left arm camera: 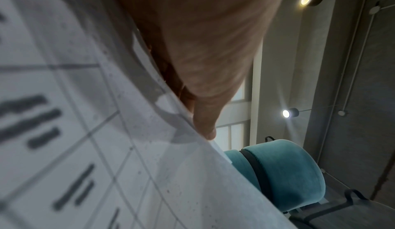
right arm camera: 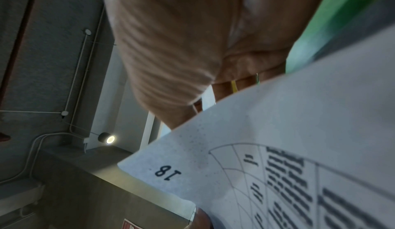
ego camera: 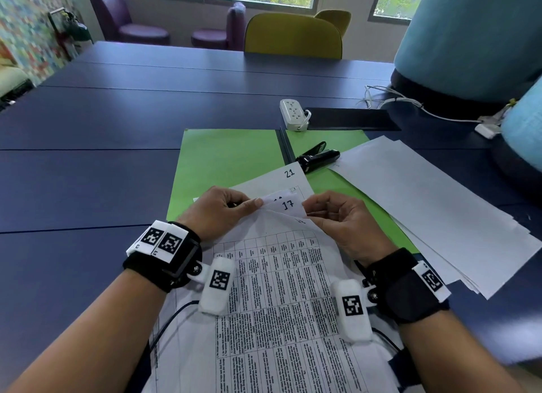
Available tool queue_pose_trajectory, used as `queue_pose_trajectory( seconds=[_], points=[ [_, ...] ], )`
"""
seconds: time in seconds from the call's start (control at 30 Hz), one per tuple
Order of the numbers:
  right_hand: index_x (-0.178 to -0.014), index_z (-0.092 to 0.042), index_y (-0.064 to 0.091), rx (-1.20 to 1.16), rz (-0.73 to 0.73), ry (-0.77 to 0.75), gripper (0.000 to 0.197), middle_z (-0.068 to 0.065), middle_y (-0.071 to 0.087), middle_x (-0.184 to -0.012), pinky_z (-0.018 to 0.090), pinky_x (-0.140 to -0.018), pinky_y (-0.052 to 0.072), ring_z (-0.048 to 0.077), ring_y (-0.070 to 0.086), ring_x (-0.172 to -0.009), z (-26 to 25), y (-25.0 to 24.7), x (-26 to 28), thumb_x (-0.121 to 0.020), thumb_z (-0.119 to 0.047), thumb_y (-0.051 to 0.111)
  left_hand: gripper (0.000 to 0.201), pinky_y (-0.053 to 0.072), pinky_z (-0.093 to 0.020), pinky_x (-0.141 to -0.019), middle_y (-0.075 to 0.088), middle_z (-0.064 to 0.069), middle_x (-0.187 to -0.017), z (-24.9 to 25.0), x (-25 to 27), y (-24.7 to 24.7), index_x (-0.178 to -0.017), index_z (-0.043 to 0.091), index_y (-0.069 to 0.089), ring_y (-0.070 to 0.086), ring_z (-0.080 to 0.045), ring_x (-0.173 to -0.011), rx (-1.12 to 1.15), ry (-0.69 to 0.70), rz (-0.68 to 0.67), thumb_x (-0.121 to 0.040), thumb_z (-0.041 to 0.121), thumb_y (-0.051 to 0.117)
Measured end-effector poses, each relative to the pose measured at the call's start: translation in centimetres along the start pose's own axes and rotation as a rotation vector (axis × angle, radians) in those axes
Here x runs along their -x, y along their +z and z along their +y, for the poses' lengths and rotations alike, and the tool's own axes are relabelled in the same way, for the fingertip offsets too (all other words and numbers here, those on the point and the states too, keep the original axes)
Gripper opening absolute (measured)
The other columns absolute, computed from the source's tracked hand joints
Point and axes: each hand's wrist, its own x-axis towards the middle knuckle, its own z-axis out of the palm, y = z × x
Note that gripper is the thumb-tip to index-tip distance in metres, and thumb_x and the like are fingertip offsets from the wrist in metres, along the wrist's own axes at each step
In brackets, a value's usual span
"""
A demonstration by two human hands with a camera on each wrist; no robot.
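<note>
A sheaf of printed pages (ego camera: 272,290) with tables lies before me, its far end lifted. My left hand (ego camera: 223,209) pinches the top edge of the sheets from the left, thumb and forefinger pressed together. My right hand (ego camera: 337,216) pinches the corner of a page numbered 17 (ego camera: 289,205) from the right. Beneath them a page numbered 21 (ego camera: 289,174) rests on an open green folder (ego camera: 228,155). In the right wrist view a page numbered 18 (right arm camera: 169,173) curves under my palm (right arm camera: 171,46). The left wrist view shows my thumb (left arm camera: 205,122) on a sheet's edge (left arm camera: 149,148).
A black stapler (ego camera: 318,157) lies on the folder's right half. A spread pile of blank white sheets (ego camera: 434,210) lies to the right. Farther back are a white power strip (ego camera: 293,113), a black mat (ego camera: 352,119), cables and teal chairs (ego camera: 469,40). The table (ego camera: 88,172) is dark blue.
</note>
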Motion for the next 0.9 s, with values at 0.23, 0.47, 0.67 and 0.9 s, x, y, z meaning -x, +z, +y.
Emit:
queue_pose_trajectory(
  seconds=[0.23,0.47,0.67,0.9],
  points=[
    [-0.087,-0.015,0.076,0.005,-0.006,-0.012,0.02,0.011,0.076,-0.089,0.036,-0.079,0.059,0.021,0.071,-0.083,0.0,-0.1,0.0,-0.068,-0.02,0.081,0.041,0.019,-0.022,-0.045,0.035,0.012,-0.047,-0.1,-0.1,0.0,-0.057,0.029,0.068,0.025,-0.01,-0.044,0.002,-0.006,0.004,-0.092,0.05,0.065],
    [-0.089,-0.016,0.076,0.012,0.004,-0.007,0.023,0.013,0.075,-0.093,0.041,-0.082,0.059,0.024,0.07,-0.087,0.0,-0.2,0.1,-0.068,-0.02,0.081,0.043,0.019,-0.022,-0.045,0.034,0.012,-0.047,-0.2,-0.1,0.1,-0.055,0.028,0.067,0.024,-0.01,-0.044,0.021,0.0,0.002,-0.092,0.05,0.065],
    [-0.088,-0.015,0.077,0.047,-0.013,0.032,0.023,0.008,0.075,-0.09,0.038,-0.083,0.057,0.018,0.069,-0.086,-0.2,-0.1,0.2,-0.067,-0.025,0.081,0.038,0.02,-0.022,-0.046,0.037,0.012,-0.047,-0.6,-0.4,0.1,-0.059,0.028,0.07,0.025,-0.011,-0.044,0.026,-0.002,0.003,-0.09,0.05,0.067],
    [-0.095,-0.018,0.075,0.106,-0.013,0.032,0.027,0.015,0.072,-0.099,0.04,-0.089,0.057,0.019,0.066,-0.09,0.0,-0.1,0.1,-0.07,-0.023,0.085,0.026,0.027,-0.023,-0.051,0.045,0.015,-0.05,-1.2,-0.9,0.2,-0.08,0.02,0.079,0.033,-0.006,-0.046,0.035,-0.008,0.022,-0.086,0.045,0.074]
  ],
)
